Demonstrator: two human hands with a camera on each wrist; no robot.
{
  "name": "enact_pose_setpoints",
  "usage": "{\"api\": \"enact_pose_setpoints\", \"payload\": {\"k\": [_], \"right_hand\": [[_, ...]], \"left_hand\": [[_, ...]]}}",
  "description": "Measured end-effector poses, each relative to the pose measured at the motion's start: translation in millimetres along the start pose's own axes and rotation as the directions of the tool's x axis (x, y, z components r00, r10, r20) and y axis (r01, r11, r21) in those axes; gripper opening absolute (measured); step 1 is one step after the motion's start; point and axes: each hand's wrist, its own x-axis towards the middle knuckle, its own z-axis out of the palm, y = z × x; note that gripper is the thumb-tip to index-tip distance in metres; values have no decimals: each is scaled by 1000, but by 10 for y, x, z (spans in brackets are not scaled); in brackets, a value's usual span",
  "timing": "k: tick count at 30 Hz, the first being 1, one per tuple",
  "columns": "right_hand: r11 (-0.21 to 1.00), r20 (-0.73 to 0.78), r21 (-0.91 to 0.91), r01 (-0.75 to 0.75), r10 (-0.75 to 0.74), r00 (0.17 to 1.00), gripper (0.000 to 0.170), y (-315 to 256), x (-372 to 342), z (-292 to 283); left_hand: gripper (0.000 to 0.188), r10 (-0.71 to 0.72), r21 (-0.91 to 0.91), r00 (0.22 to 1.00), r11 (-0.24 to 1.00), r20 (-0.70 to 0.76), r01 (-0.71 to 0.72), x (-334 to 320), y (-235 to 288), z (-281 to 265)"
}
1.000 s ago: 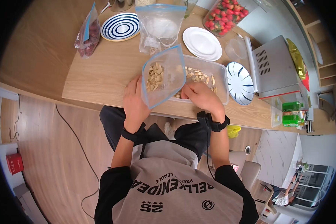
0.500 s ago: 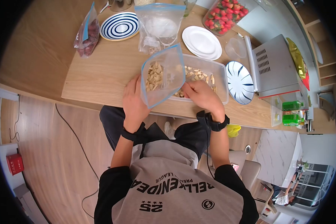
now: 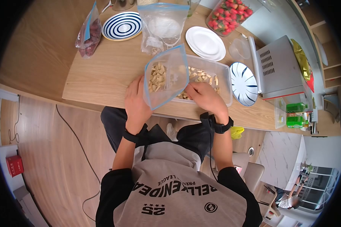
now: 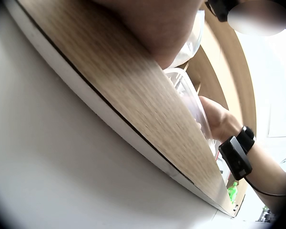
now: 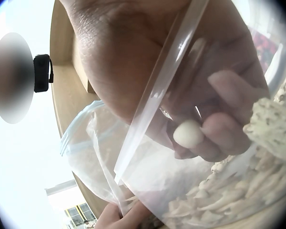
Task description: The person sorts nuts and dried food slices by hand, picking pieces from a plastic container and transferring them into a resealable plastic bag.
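While the blue-edged mouth of a clear zip bag [image 3: 177, 68] is being spread wide, the bag's left side is being gripped by the left hand [image 3: 137, 100]; its fingers are being partly hidden by the bag, and how firmly they are being closed cannot be told. Pale slices [image 3: 157, 77] are being contained in the bag. One end of a clear plastic container [image 3: 229, 81] is being overlapped by the bag in the head view. Over the container's near wall the right hand [image 3: 209, 99] is being held, its fingers being curled close together; a small white piece [image 5: 188, 134] is being pinched at their tips, as is being shown through clear plastic in the right wrist view. More pale pieces [image 3: 202, 77] are being held on the container's floor. Bag and container are being carried by a wooden counter [image 3: 102, 77]. Behind them, from left to right, are being displayed: a bag of dark red pieces [image 3: 88, 30]; a plate with blue rings [image 3: 122, 26]; a second zip bag [image 3: 163, 14]; a white oval plate [image 3: 205, 43]; red strawberries [image 3: 230, 17]. Beside the container's right end, a plate with dark radiating lines [image 3: 244, 84] is being carried
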Motion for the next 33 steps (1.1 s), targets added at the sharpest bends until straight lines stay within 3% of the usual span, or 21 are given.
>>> {"api": "enact_pose_setpoints", "payload": {"k": [5,7,10,13,16,20,22,28,31,33], "right_hand": [[1000,-23,3,12,-12,1000,38,4,-1,4],[991,-121,10,131,-129,984,31,30,-3,26],[991,-109,-50,121,-125,986,25,20,22,19],[969,-164,-28,247,-248,955,29,40,41,52],[965,-126,20,263,-258,958,32,75,45,66],[969,-104,60,240,-234,967,36,51,16,55],[991,8,64,119,-120,993,39,5,2,-1],[990,140,139,34,-54,989,34,39,-3,-29],[986,55,130,102,-109,992,49,72,-8,34],[989,57,135,56,-64,996,51,4,-23,17]], "left_hand": [[64,-2,1,1000,1000,0,2,-5,-9,12],[64,-3,5,1000,1000,1,3,-9,-8,7],[64,-11,-1,1000,1000,11,11,-12,-6,7],[65,-21,7,1000,1000,18,20,-16,-8,14],[66,-6,9,1000,1000,5,6,-10,-10,7],[66,-16,10,1000,1000,16,16,1,16,-5],[66,-19,11,1000,1000,16,18,-4,10,4],[65,-29,-9,999,1000,26,29,-11,1,9],[66,-27,4,999,1000,23,26,-15,-11,20],[67,-21,-1,1000,1000,23,21,-18,-14,12]]}}
